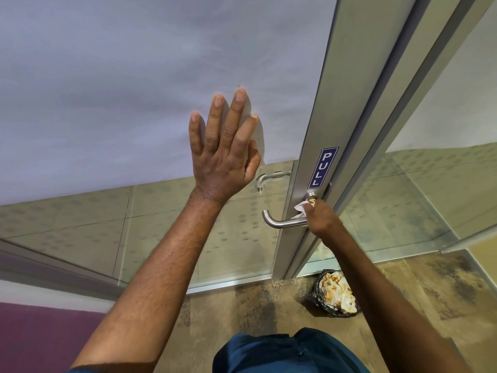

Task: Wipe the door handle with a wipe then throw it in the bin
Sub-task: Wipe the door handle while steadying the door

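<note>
Two hands busy: my left hand lies open and flat against the frosted door, my right hand clutching the wipe against the door handle.

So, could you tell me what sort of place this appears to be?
Probably an office or similar commercial interior. The door is frosted glass in a metal frame, with a PULL sign above a steel lever handle, and a small lined bin of used wipes stands on the carpeted floor.
</note>
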`<state>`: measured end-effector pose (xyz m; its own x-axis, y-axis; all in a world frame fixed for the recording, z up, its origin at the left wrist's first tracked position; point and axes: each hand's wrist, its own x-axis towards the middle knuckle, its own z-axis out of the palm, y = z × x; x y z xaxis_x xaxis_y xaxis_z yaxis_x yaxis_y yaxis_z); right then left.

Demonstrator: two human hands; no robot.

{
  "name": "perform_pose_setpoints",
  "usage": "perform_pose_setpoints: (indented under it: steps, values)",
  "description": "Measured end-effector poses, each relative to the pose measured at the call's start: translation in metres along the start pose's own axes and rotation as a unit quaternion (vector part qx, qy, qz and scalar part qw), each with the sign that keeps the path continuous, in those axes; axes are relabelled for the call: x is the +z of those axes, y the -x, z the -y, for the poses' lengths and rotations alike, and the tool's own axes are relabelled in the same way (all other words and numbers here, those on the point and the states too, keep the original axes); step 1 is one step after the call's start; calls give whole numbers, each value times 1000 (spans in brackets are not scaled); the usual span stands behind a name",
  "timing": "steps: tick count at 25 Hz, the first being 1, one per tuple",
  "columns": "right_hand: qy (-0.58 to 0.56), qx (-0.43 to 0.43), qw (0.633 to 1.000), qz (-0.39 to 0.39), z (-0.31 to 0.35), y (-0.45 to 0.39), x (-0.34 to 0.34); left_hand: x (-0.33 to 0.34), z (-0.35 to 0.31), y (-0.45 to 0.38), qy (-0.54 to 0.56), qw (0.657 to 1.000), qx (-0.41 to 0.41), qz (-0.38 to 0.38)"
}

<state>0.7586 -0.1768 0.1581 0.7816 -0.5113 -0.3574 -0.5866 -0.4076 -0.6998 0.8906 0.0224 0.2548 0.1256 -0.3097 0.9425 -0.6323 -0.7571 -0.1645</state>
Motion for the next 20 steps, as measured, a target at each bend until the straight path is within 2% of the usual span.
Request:
perform_pose_setpoints:
  steps: [1, 2, 4, 5, 6, 8, 12, 13, 14, 16, 17, 18, 20]
  values:
    - [-128, 14, 991, 27, -1, 2, -2, 0, 0, 0, 0, 1000, -1, 0]
    - [-278, 39, 957, 64, -3, 3, -3, 0, 0, 0, 0, 1000, -3, -1]
    - [-545, 127, 816, 144, -9, 3, -3, 0, 1, 0, 5, 1000, -8, -1]
    - [-608, 151, 764, 155, -12, 4, -1, 0, 1, 0, 8, 1000, -9, -1]
    - [-638, 159, 738, 149, -13, 5, 3, 0, 1, 0, 9, 1000, -10, -1]
    - [-662, 171, 718, 128, -11, 6, 9, 0, 1, -1, 10, 1000, -8, -1]
    - [-651, 165, 735, 93, -4, 13, 11, 0, 1, 0, 8, 1000, -7, -2]
    - [-623, 158, 762, 76, -6, 14, 12, 0, 1, 1, 6, 1000, -6, -2]
    - [-568, 139, 810, 50, -7, 16, 15, 0, 1, 1, 3, 1000, -6, -2]
    - [-396, 79, 914, -23, -9, 24, 24, 1, 2, 1, 1, 1000, -6, -3]
    - [-314, 36, 947, -66, -11, 28, 29, 1, 2, 1, 2, 1000, -6, -3]
    - [-246, -14, 964, -98, -14, 32, 33, 2, 1, 1, 2, 1000, -5, -4]
    - [-153, -101, 974, -135, -21, 38, 38, 2, 2, 1, 1, 1000, -5, -4]
